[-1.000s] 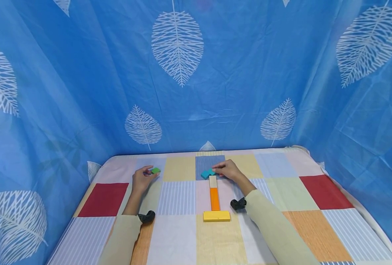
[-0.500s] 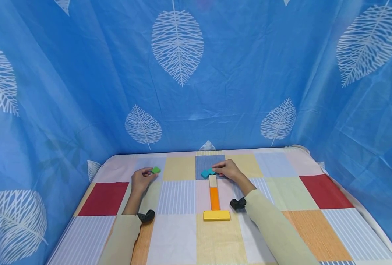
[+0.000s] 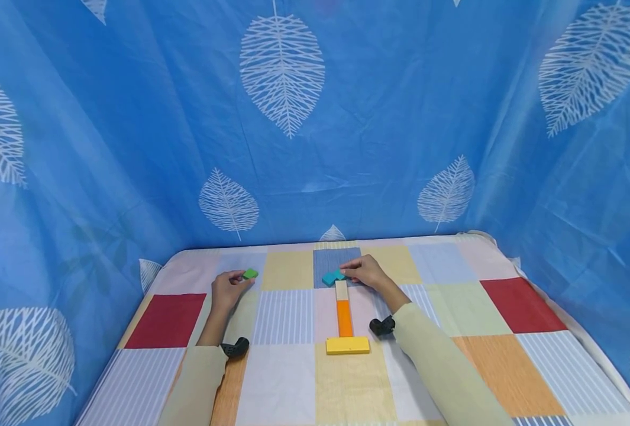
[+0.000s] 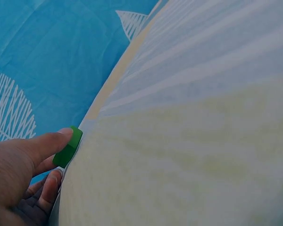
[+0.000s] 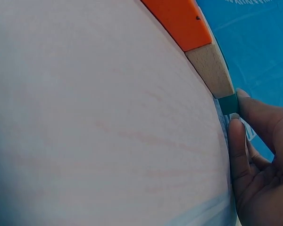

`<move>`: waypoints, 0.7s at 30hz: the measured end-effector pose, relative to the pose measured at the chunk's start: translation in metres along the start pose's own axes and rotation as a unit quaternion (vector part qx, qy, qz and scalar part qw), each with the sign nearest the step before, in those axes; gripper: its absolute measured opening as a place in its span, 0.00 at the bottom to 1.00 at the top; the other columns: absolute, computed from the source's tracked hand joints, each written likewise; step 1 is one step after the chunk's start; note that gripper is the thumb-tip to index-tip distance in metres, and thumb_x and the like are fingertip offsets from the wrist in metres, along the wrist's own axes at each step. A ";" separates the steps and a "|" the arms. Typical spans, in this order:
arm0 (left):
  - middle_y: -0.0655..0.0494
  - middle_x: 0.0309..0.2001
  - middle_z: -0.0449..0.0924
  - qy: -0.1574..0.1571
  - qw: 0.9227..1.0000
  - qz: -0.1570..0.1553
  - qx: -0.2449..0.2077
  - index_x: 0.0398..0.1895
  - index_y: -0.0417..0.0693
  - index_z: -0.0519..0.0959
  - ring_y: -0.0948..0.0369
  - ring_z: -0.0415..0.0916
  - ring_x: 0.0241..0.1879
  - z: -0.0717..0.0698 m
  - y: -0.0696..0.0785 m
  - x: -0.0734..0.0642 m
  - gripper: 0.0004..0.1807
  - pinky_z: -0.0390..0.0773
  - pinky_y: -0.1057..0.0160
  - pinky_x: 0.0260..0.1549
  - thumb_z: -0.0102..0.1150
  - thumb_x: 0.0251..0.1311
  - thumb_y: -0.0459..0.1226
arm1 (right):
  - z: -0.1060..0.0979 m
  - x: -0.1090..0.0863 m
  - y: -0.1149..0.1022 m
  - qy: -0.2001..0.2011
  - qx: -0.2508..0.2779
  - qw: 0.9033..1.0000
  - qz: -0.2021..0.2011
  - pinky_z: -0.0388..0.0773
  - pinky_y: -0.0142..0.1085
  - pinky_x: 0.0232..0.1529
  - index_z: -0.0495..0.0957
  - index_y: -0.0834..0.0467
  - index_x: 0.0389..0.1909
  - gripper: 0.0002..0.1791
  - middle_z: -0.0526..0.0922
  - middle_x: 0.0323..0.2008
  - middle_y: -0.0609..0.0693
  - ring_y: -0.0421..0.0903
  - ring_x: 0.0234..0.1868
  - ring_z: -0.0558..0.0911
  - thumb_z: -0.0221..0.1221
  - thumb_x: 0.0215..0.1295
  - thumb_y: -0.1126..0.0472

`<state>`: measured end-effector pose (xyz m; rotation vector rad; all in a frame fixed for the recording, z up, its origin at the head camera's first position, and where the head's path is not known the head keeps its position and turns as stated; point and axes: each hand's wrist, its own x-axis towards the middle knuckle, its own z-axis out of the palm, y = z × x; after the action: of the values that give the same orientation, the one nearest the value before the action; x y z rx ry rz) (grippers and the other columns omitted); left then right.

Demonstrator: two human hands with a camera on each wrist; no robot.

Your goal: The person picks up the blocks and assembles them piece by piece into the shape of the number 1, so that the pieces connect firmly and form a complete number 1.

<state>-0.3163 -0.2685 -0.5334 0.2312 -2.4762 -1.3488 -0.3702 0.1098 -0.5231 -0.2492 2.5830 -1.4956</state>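
At the far left of the table, my left hand [image 3: 228, 289] pinches a small green block [image 3: 249, 274] between thumb and fingers, close over the cloth; the left wrist view shows the thumb on the green block's face [image 4: 69, 148]. My right hand [image 3: 367, 271] pinches a teal block [image 3: 339, 274] at the table's far middle. Against its left side lies another teal block [image 3: 328, 278], offset slightly nearer. Just below them a natural wood block [image 3: 341, 290] and an orange block [image 3: 344, 318] run in line down to a yellow block [image 3: 348, 346] lying crosswise.
A patchwork cloth [image 3: 283, 378] covers the table. Blue leaf-print curtain [image 3: 373, 118] hangs behind the far edge and along both sides. Black wrist devices [image 3: 383, 326] sit at both sleeve cuffs.
Both hands and the blocks stay practically where they were. The head view has shifted very slightly.
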 end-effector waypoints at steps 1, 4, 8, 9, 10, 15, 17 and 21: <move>0.40 0.39 0.81 0.001 1.000 0.003 -0.001 0.49 0.32 0.85 0.51 0.75 0.38 0.000 0.000 0.000 0.20 0.73 0.61 0.38 0.75 0.55 0.34 | 0.000 0.001 0.000 -0.001 -0.001 1.000 -0.001 0.79 0.31 0.32 0.88 0.60 0.48 0.12 0.88 0.43 0.55 0.41 0.26 0.78 0.66 0.68 0.59; 0.40 0.38 0.81 0.003 1.000 0.009 -0.003 0.48 0.31 0.85 0.51 0.74 0.38 0.000 0.000 0.001 0.19 0.73 0.61 0.37 0.74 0.55 0.33 | -0.001 0.001 0.000 -0.001 -0.002 1.000 -0.004 0.79 0.31 0.33 0.88 0.60 0.48 0.12 0.88 0.43 0.55 0.41 0.27 0.79 0.66 0.68 0.59; 0.40 0.37 0.81 0.004 1.000 0.010 -0.002 0.48 0.30 0.85 0.51 0.74 0.37 0.000 0.000 0.000 0.17 0.72 0.62 0.36 0.73 0.56 0.32 | 0.000 0.000 0.002 0.000 0.000 1.000 -0.003 0.79 0.32 0.32 0.88 0.60 0.47 0.12 0.88 0.43 0.54 0.42 0.27 0.79 0.66 0.68 0.58; 0.40 0.37 0.81 0.004 1.000 0.009 -0.002 0.47 0.30 0.85 0.51 0.74 0.37 0.000 -0.001 0.000 0.17 0.72 0.62 0.36 0.73 0.56 0.32 | 0.000 -0.001 0.002 -0.001 0.001 1.000 -0.003 0.79 0.31 0.32 0.88 0.60 0.47 0.12 0.88 0.43 0.54 0.42 0.27 0.78 0.66 0.68 0.58; 0.39 0.37 0.81 0.004 1.000 0.009 0.000 0.47 0.30 0.85 0.51 0.74 0.37 0.000 -0.001 0.000 0.17 0.72 0.63 0.36 0.73 0.56 0.32 | 0.000 -0.001 0.001 -0.001 0.000 1.000 -0.002 0.79 0.32 0.32 0.88 0.60 0.47 0.12 0.88 0.43 0.54 0.42 0.27 0.78 0.66 0.68 0.58; 0.39 0.36 0.82 0.010 1.000 0.014 0.003 0.47 0.29 0.85 0.51 0.75 0.36 0.001 -0.003 0.000 0.17 0.72 0.63 0.35 0.74 0.55 0.31 | 0.000 -0.001 0.000 0.000 -0.001 1.000 -0.002 0.79 0.31 0.31 0.88 0.60 0.48 0.12 0.88 0.43 0.55 0.42 0.26 0.78 0.66 0.68 0.59; 0.39 0.36 0.82 0.013 1.000 0.018 0.002 0.46 0.29 0.85 0.51 0.76 0.36 0.001 -0.003 0.000 0.17 0.73 0.63 0.35 0.74 0.55 0.30 | 0.001 -0.001 0.001 0.001 0.000 1.000 0.000 0.79 0.31 0.31 0.88 0.59 0.48 0.12 0.88 0.43 0.55 0.42 0.26 0.78 0.66 0.68 0.59; 0.38 0.35 0.83 0.018 1.000 0.021 -0.002 0.46 0.29 0.85 0.51 0.76 0.36 0.001 -0.003 0.000 0.17 0.73 0.62 0.35 0.74 0.54 0.30 | 0.001 0.000 0.001 0.001 0.003 1.000 0.002 0.79 0.31 0.32 0.88 0.59 0.48 0.12 0.88 0.44 0.55 0.42 0.27 0.78 0.66 0.68 0.59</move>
<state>-0.3170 -0.2693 -0.5363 0.1996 -2.4345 -1.3218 -0.3705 0.1096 -0.5243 -0.2411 2.5781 -1.5020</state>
